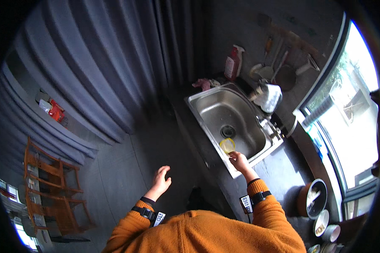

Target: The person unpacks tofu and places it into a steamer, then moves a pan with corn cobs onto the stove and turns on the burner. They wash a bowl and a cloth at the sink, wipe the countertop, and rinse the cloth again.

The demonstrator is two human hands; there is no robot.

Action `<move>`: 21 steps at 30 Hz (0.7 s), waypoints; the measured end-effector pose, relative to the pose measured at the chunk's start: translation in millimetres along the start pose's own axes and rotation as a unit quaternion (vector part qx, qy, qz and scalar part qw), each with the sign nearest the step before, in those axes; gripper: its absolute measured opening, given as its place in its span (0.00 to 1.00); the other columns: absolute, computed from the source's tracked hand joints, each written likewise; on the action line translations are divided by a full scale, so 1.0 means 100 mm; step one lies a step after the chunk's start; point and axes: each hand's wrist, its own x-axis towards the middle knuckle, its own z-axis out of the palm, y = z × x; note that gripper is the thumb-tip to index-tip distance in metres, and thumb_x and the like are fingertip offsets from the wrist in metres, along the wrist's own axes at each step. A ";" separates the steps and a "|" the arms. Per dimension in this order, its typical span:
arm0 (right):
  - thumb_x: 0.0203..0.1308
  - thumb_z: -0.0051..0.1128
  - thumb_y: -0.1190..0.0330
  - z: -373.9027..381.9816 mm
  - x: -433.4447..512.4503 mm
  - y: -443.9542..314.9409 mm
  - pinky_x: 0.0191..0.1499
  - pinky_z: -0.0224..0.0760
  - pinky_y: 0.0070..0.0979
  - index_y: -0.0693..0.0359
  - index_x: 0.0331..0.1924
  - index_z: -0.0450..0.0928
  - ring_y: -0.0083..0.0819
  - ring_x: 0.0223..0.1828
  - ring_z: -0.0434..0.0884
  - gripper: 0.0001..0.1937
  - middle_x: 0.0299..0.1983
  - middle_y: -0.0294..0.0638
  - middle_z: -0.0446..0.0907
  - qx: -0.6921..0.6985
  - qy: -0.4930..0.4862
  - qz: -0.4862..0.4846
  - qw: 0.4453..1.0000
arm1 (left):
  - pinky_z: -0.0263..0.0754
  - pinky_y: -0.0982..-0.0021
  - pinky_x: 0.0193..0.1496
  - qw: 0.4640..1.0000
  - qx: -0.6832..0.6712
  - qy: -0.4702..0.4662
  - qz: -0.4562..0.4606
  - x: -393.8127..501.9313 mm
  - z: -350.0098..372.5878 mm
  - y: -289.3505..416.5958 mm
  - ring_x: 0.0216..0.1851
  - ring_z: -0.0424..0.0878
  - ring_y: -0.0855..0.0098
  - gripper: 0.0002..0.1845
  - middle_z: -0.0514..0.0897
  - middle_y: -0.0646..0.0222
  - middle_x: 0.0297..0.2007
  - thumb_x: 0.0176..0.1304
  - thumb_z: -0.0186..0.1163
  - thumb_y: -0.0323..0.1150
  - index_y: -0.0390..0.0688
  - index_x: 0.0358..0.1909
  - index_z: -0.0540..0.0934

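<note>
At the near end of a stainless steel sink, my right hand has its fingertips on the edge of a small yellow-rimmed container. The container looks pale or see-through inside and is over the basin, close to the round drain. My fingers appear to pinch its rim, though the contact is small in view. My left hand hangs over the floor, away from the counter, holding nothing, with thumb and fingers apart. On the sink's right side is the metal faucet.
A red spray bottle and a pink cloth lie beyond the sink. Utensils hang on the wall. A pot and stacked bowls stand on the counter, right. Wooden chairs and a grey curtain are left.
</note>
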 end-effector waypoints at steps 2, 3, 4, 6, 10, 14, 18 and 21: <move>0.53 0.56 0.70 0.08 0.59 -0.09 0.45 0.74 0.32 0.63 0.44 0.78 0.41 0.42 0.82 0.14 0.37 0.49 0.82 0.026 -0.012 0.028 0.999 | 0.69 0.61 0.54 0.999 0.039 0.002 0.028 0.45 -0.07 -0.10 0.50 0.75 0.61 0.08 0.80 0.65 0.44 0.43 0.65 0.27 0.44 0.27 0.79; 0.53 0.55 0.70 0.11 0.86 -0.15 0.45 0.74 0.32 0.63 0.45 0.77 0.42 0.41 0.82 0.14 0.37 0.50 0.82 0.028 -0.024 0.020 0.999 | 0.70 0.61 0.53 0.999 0.049 -0.008 0.018 0.73 -0.08 -0.14 0.49 0.76 0.62 0.05 0.82 0.66 0.40 0.42 0.66 0.27 0.45 0.20 0.79; 0.54 0.54 0.70 0.17 1.10 -0.22 0.44 0.74 0.33 0.63 0.45 0.77 0.41 0.41 0.82 0.14 0.37 0.49 0.82 0.038 -0.018 0.000 0.999 | 0.71 0.62 0.52 0.998 0.043 0.022 0.041 1.05 -0.07 -0.18 0.48 0.76 0.62 0.07 0.83 0.67 0.37 0.41 0.66 0.27 0.44 0.14 0.77; 0.54 0.54 0.70 0.27 1.39 -0.37 0.43 0.74 0.33 0.62 0.46 0.77 0.41 0.40 0.82 0.14 0.37 0.48 0.82 0.023 -0.036 -0.028 0.999 | 0.72 0.62 0.50 0.991 0.052 0.063 0.106 1.69 -0.02 -0.24 0.47 0.76 0.60 0.06 0.81 0.66 0.39 0.41 0.62 0.22 0.45 0.23 0.79; 0.58 0.54 0.66 0.35 1.37 -0.51 0.44 0.74 0.33 0.60 0.49 0.77 0.41 0.41 0.82 0.15 0.39 0.48 0.82 0.077 -0.133 -0.004 0.988 | 0.72 0.60 0.46 0.980 0.078 0.056 0.172 3.01 0.23 -0.13 0.45 0.76 0.59 0.12 0.81 0.65 0.39 0.41 0.59 0.20 0.43 0.31 0.79; 0.60 0.53 0.64 0.23 0.85 -0.35 0.49 0.72 0.32 0.61 0.49 0.77 0.37 0.43 0.81 0.15 0.40 0.45 0.82 0.150 -0.068 0.070 0.984 | 0.71 0.55 0.41 0.952 0.162 0.036 0.256 4.48 0.57 0.06 0.38 0.77 0.52 0.08 0.80 0.56 0.33 0.47 0.58 0.25 0.40 0.32 0.79; 0.62 0.52 0.65 0.09 0.01 -0.21 0.49 0.72 0.31 0.64 0.51 0.74 0.34 0.42 0.80 0.16 0.41 0.45 0.81 0.248 0.113 0.306 0.912 | 0.61 0.58 0.61 0.921 0.196 -0.015 0.337 5.64 1.13 0.00 0.59 0.67 0.53 0.17 0.72 0.53 0.56 0.62 0.46 0.26 0.40 0.52 0.73; 0.62 0.51 0.66 0.19 -0.53 -0.47 0.43 0.73 0.25 0.62 0.52 0.73 0.27 0.39 0.79 0.16 0.43 0.40 0.80 0.420 0.281 0.380 0.775 | 0.61 0.55 0.60 0.880 0.284 -0.130 0.359 6.15 1.43 -0.14 0.60 0.65 0.55 0.22 0.70 0.57 0.58 0.58 0.49 0.25 0.42 0.56 0.71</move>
